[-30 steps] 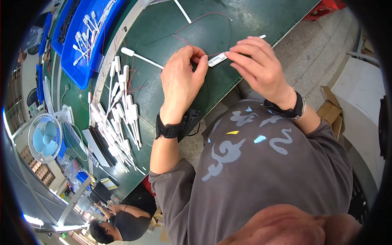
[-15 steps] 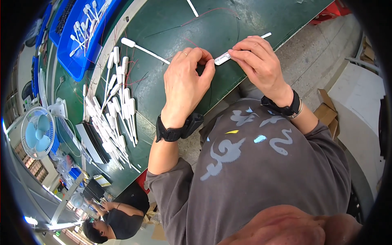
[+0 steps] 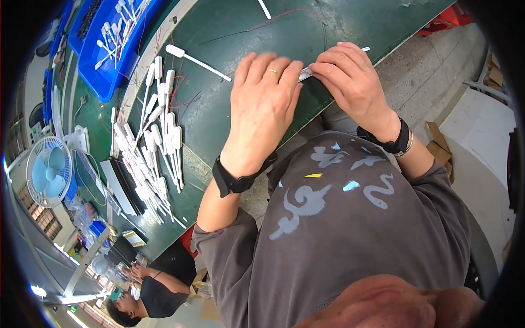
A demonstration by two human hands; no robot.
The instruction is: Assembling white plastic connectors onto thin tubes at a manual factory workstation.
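Note:
A slim white plastic stick with a wider flat head is pinched in my right hand, its thin end sticking out beyond the knuckles. My left hand hovers palm down beside that head; its fingertips are blurred and bent out of sight, so whether they grip anything is hidden. Left of it, a loose white stick with a paddle-like head lies on the green table. A pile of similar white sticks is heaped farther left, with thin red wires among them.
A blue bin holding more white sticks stands at the far left. Thin red and black wires lie at the table's back, near another white stick. A fan and a co-worker are at left. A red stool stands beyond the table edge.
My left hand has shifted right and turned palm down, with its fingers now covering part of the held stick's head. My right hand has moved slightly right, keeping its pinch.

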